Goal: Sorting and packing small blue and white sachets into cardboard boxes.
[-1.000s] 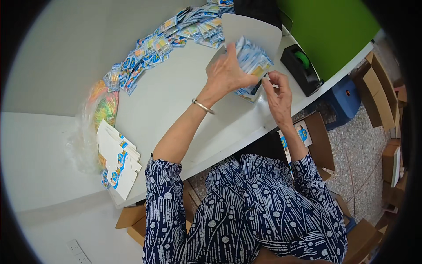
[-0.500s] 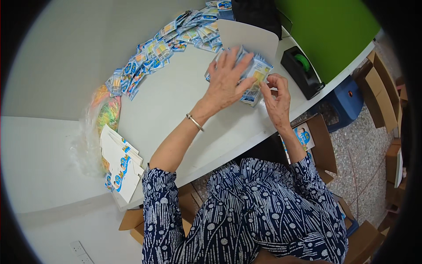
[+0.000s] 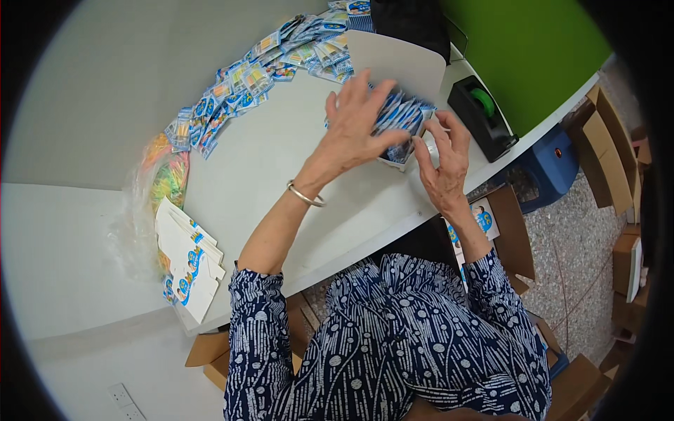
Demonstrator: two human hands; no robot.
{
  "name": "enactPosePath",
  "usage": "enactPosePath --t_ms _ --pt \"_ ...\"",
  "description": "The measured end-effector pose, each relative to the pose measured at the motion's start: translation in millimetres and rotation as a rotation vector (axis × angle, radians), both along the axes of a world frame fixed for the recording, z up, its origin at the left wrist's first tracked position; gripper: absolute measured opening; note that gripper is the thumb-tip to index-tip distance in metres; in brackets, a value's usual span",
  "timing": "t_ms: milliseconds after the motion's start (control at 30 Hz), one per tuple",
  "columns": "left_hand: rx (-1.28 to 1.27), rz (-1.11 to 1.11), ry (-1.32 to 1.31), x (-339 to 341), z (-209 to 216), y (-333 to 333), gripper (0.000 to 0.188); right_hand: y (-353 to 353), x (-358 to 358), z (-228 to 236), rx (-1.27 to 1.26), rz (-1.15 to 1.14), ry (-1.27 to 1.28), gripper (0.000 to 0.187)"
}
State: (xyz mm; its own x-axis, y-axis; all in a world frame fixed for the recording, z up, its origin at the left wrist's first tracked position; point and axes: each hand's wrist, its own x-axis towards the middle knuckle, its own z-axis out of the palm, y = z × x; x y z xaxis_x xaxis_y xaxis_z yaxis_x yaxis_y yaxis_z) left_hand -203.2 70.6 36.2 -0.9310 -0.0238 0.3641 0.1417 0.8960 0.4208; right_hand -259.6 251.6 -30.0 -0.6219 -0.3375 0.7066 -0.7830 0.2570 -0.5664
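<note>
A small open white box (image 3: 395, 165) stands on the table, packed with upright blue-and-white sachets (image 3: 404, 116). Its white lid flap (image 3: 393, 59) is raised at the back. My left hand (image 3: 354, 130) is over the box's left side, fingers spread and slightly blurred, covering part of the box. At the box's right side is my right hand (image 3: 447, 165), fingers bent and thumb apart, the tips at or near the box edge. I see nothing gripped in either hand.
A long pile of sachets (image 3: 239, 88) runs along the wall. At the table's left lie a clear plastic bag with colourful contents (image 3: 168, 179) and flat printed cartons (image 3: 189, 263). A black tape dispenser (image 3: 481, 119) sits at the right. Beyond are a blue stool (image 3: 547, 168) and cardboard boxes (image 3: 516, 231).
The sachet that lay flat on top, under my hands, now no longer shows there; upright sachets are visible inside the box. My left hand has shifted slightly left, and the right hand's fingers have opened.
</note>
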Motion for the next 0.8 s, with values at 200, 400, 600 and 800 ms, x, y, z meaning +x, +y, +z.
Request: enactPosePath --t_ms 200,400,600,800 --pt "-0.027 0.060 0.128 0 -15 -11 0.039 -2 -6 14 0.188 -0.034 0.181 0.032" --pt "-0.089 0.025 0.162 3 -41 1 0.031 -9 -1 36 0.518 -0.127 0.248 0.032" --pt "-0.037 0.067 0.152 -2 -13 4 0.037 -12 -14 41 0.677 -0.037 0.268 0.035" --pt "-0.144 0.133 0.131 7 -33 -4 0.042 -7 -16 45 0.608 0.074 0.203 0.038"
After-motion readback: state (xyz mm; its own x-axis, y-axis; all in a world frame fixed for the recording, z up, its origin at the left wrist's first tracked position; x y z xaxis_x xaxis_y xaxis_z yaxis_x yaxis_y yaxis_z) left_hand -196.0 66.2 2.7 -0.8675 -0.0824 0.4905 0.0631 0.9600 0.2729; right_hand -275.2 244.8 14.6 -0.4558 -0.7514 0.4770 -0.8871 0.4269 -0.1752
